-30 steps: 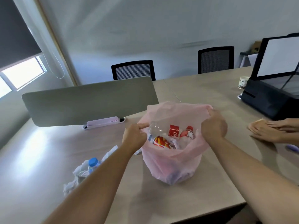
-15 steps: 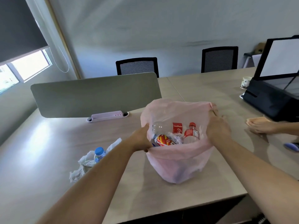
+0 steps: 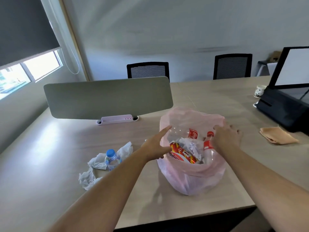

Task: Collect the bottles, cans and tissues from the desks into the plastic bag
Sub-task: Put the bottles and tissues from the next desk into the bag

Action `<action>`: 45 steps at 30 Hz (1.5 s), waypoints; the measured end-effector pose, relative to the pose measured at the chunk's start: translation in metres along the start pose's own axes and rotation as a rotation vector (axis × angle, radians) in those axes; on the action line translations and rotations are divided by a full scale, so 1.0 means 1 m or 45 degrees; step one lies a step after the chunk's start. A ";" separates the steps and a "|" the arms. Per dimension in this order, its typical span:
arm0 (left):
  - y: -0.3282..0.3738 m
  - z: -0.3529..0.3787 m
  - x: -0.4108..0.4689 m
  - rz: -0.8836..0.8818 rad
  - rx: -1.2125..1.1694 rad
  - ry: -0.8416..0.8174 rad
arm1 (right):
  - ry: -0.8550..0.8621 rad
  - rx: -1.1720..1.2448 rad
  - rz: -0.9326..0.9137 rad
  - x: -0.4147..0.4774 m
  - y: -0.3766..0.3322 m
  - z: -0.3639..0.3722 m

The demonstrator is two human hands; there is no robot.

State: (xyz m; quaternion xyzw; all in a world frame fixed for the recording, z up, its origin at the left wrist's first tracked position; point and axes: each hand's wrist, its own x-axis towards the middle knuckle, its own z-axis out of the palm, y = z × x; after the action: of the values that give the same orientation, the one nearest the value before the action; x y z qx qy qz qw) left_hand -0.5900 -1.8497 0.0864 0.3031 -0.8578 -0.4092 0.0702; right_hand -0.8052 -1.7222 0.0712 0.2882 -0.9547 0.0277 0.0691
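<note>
The pink plastic bag [image 3: 192, 178] stands on the worktop [image 3: 58, 148]. The left hand [image 3: 157, 146] touches the bag's left rim and the right hand [image 3: 225, 139] its right rim. Each grip is slack, fingers straight, holding nothing. A water bottle [image 3: 112, 159] and crumpled tissues [image 3: 93, 171] lie left of the bag.

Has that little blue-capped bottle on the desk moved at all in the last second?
No. The blue-capped bottle stands among the same crumpled tissues, left of the pink bag, just as before.
</note>
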 end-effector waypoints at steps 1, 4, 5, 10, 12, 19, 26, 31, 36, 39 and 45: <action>-0.001 -0.005 -0.001 0.022 -0.004 0.036 | 0.024 0.036 -0.012 0.000 -0.007 -0.001; -0.007 -0.024 -0.001 0.046 -0.024 0.168 | 0.100 0.158 -0.073 -0.002 -0.032 -0.009; -0.009 -0.032 -0.001 0.044 -0.028 0.217 | 0.132 0.211 -0.100 -0.002 -0.041 -0.013; -0.039 -0.092 -0.017 0.012 -0.087 0.589 | 0.347 0.494 -0.445 -0.011 -0.112 -0.024; -0.059 -0.117 -0.028 -0.064 -0.029 0.739 | 0.307 0.583 -0.607 -0.017 -0.144 -0.021; -0.167 -0.141 -0.067 -0.495 0.283 0.698 | -0.211 0.600 -0.690 -0.034 -0.214 0.036; -0.264 -0.106 -0.055 -0.763 0.571 0.203 | -0.572 0.379 -0.592 -0.014 -0.245 0.103; -0.287 -0.091 -0.019 -0.762 0.663 0.055 | -0.780 0.248 -0.414 0.008 -0.262 0.148; -0.300 -0.077 -0.002 -0.787 0.633 -0.068 | -0.795 0.227 -0.571 -0.001 -0.290 0.177; -0.305 -0.076 -0.005 -0.767 0.622 -0.067 | -0.686 0.078 -0.831 -0.016 -0.310 0.173; -0.315 -0.075 -0.021 -0.722 0.493 0.316 | -0.654 0.514 -0.770 -0.029 -0.306 0.184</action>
State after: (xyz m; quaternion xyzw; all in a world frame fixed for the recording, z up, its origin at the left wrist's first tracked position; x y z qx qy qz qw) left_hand -0.4002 -2.0385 -0.0964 0.5838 -0.7863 -0.2024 -0.0011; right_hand -0.6328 -1.9782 -0.1109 0.5598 -0.7891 0.1195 -0.2229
